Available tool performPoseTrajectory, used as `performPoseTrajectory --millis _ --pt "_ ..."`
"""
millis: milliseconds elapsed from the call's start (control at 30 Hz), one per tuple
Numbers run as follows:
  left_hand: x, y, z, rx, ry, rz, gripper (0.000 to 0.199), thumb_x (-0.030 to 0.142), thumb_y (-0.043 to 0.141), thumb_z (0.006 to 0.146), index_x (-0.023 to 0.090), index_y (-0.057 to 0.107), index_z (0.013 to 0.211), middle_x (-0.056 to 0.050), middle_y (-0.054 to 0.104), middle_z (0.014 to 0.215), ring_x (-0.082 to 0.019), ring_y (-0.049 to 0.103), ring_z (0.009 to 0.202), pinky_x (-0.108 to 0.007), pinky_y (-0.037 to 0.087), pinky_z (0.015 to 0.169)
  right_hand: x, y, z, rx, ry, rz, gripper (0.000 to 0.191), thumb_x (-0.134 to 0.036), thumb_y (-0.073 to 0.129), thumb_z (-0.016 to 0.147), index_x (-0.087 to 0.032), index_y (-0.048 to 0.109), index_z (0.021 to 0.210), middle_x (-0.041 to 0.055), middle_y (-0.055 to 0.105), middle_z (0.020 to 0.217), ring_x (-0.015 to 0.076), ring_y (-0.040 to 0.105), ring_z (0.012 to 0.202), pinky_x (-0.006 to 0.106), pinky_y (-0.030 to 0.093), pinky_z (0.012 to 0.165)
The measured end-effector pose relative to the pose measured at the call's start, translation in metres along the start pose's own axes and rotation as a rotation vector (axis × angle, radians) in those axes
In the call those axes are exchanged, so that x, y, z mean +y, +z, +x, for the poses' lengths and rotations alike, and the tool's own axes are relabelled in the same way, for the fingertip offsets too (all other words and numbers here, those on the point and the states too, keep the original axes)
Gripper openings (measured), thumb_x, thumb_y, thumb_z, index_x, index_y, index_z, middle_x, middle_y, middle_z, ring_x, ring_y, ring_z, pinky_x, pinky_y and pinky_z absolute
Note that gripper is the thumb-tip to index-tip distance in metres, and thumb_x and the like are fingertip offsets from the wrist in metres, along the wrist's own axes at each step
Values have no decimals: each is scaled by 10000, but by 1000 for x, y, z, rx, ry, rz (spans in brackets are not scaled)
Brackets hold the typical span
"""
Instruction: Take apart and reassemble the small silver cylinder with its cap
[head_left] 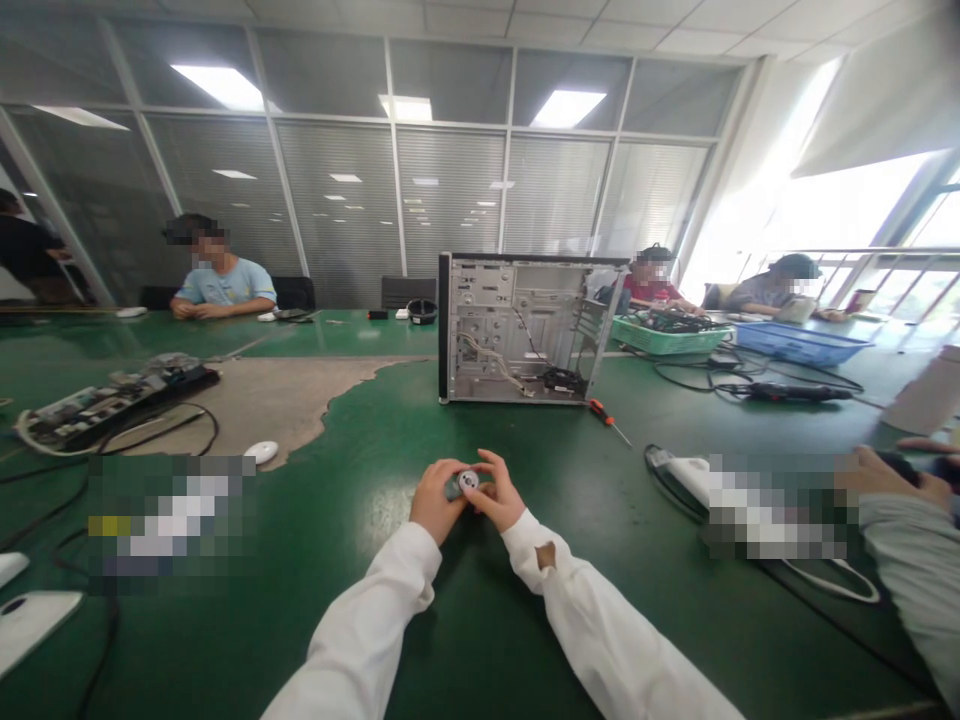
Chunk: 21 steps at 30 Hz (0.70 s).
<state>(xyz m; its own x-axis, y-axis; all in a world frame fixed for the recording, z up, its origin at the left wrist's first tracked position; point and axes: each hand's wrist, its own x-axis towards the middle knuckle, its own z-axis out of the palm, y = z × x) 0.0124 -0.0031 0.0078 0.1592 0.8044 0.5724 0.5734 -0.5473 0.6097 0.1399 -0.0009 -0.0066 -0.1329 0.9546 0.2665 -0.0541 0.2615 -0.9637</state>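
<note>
My left hand (pixel 435 498) and my right hand (pixel 504 492) meet above the green table (pixel 480 630). Between their fingertips is a small cylindrical metal part (pixel 469 481), its round pale face with dark holes turned up. Both hands are closed on it, the left round its side and the right pinching from the other side, one right finger raised. Straight ahead stands an opened computer case (pixel 517 325) with bare metal walls and loose cables inside. An orange-handled screwdriver (pixel 602 412) lies at the case's lower right corner.
Left are a long circuit-board assembly (pixel 124 395), a white round object (pixel 262 452) and black cables. A green basket (pixel 671 338) and blue basket (pixel 802 342) stand back right. A white power strip (pixel 690 478) lies right, near a co-worker's hand (pixel 889 480). Other people sit across the table.
</note>
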Motion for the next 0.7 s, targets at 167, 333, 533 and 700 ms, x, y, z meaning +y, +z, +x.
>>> performPoseTrajectory --millis 167,333,533,700 --pt "6 -1 -2 29 -3 32 225 215 559 651 204 558 876 -43 530 929 -173 485 897 -314 386 815 4 1 4 75 190 279 534 -387 621 550 -227 384 1002 17 487 889 83 509 542 203 394 408" --pt "7 0 -4 118 -6 49 253 149 544 644 207 569 888 -48 481 949 -176 471 930 -314 384 831 -3 -3 4 72 349 526 419 -444 589 588 -239 429 917 11 520 852 121 551 605 223 415 448" --pt "9 -2 -4 112 -29 14 276 119 531 646 223 573 898 -38 502 952 -176 481 931 -317 389 834 -5 -6 5 139 479 602 311 -462 509 668 -217 473 856 29 553 816 120 555 603 235 420 486" --pt "8 -2 -4 117 -46 -32 298 118 535 647 225 573 922 -35 513 971 -168 479 946 -306 378 850 -9 -9 5 125 512 604 294 -453 491 688 -193 503 824 39 564 797 128 563 625 230 415 497"
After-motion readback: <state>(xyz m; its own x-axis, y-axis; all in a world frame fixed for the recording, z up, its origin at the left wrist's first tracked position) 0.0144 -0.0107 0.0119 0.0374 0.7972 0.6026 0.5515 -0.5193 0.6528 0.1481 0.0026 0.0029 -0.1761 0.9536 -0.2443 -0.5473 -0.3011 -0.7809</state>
